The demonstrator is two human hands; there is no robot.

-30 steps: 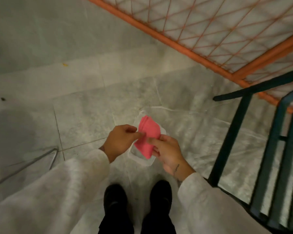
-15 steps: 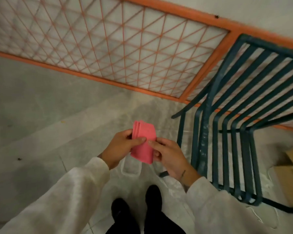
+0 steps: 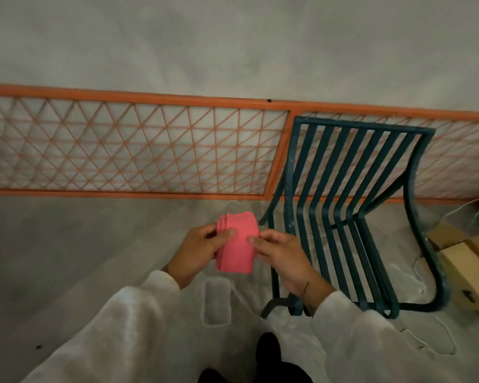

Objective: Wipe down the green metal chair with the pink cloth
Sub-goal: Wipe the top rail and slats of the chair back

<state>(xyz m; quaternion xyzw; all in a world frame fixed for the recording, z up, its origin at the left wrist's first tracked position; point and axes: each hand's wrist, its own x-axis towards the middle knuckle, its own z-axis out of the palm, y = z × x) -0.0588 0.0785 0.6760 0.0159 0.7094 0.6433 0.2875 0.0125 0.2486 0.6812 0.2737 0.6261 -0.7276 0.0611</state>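
In the head view, we see the left hand (image 3: 198, 251) and the right hand (image 3: 281, 257) pinching the folded pink cloth (image 3: 237, 244) between them, thumbs on its near face and fingers curled behind its side edges, so each hand has a light hold on it and neither is free. The clear plastic container (image 3: 215, 301) that sat behind the cloth a second ago now lies on the floor just below the hands, so we judge the cloth is unpacked and ready, though it is a thick folded stack and no wiping has begun. The green metal chair (image 3: 351, 217) stands just beyond the right hand, apart from the cloth, its slatted back leaning toward the orange lattice panel (image 3: 136, 150). Compared with half a second ago, the grip and the fold of the cloth look the same, but the view has lifted: the whole chair shows now instead of a slice of its slats, and a cardboard box (image 3: 465, 269) and a white cord (image 3: 432, 346) appear past the chair, far to the right of the right hand. We reckon the next step is to open the cloth or carry it over to the nearest slats.
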